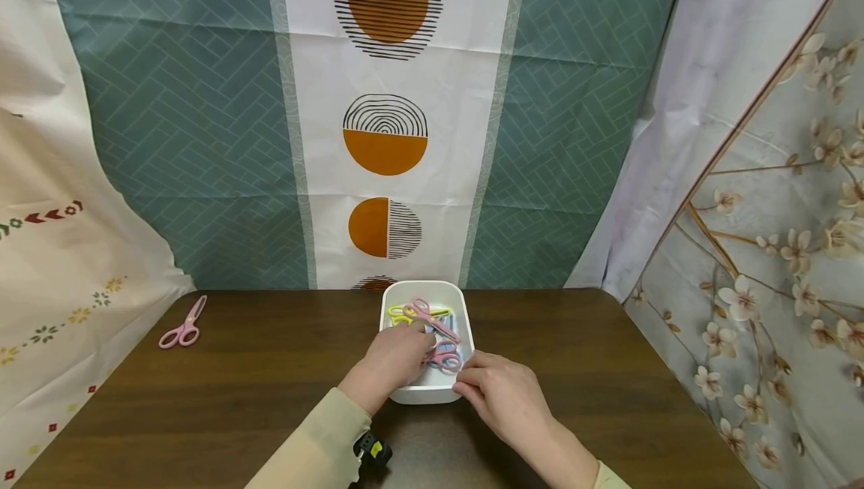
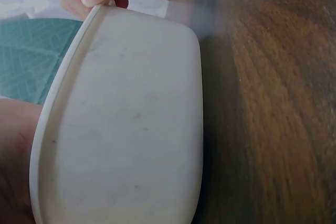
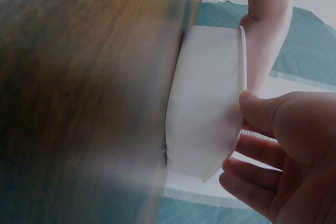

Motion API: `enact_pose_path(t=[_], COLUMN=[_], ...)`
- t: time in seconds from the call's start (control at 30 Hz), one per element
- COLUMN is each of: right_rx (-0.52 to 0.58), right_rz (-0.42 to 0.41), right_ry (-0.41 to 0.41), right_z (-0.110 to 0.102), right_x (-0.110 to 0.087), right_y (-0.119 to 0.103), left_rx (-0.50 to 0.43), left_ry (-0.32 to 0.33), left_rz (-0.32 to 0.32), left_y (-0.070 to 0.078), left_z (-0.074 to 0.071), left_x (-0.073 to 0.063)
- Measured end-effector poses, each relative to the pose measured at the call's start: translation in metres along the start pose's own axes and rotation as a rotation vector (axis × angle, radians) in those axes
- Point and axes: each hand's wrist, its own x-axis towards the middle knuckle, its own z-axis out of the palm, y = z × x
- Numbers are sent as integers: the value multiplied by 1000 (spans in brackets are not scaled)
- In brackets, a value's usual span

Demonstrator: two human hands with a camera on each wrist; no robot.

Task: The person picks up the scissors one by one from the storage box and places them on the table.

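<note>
A white plastic tray (image 1: 424,396) stands on the table and holds several pairs of scissors. Pink scissors (image 1: 445,358) and yellow-green scissors (image 1: 397,312) lie in it, with another pink pair (image 1: 420,310) across the top. My left hand (image 1: 398,354) reaches over the near left rim into the tray, fingers down among the scissors. Its fingertips are mostly hidden, so whether they grip a pair is unclear. At the tray's near right corner, my right hand (image 1: 502,391) pinches the rim between thumb and fingers, as the right wrist view also shows the hand (image 3: 283,150).
A separate pair of pink scissors (image 1: 184,330) lies at the far left of the dark wooden table (image 1: 270,369). Behind the table hangs a green and white patterned cloth (image 1: 202,136). A floral curtain (image 1: 763,309) borders the right side, a cream cloth (image 1: 67,264) the left.
</note>
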Motion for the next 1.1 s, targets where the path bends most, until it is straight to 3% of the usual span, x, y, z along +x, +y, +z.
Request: enact_pose_path(t=[0.37,0.67,1.1], right_rx=[3,8,11], right_rz=[-1,8,-13], right_ry=[2,-7,13], right_z=[1,-1,-1], right_x=[0,0,0], right_y=[-1,-1,1], left_rx=[-11,-29,-51], left_ry=[-27,41,50], left_rz=[7,61,61], left_y=[-2,-2,-2], left_z=[0,0,1], left_x=[-1,-1,-1])
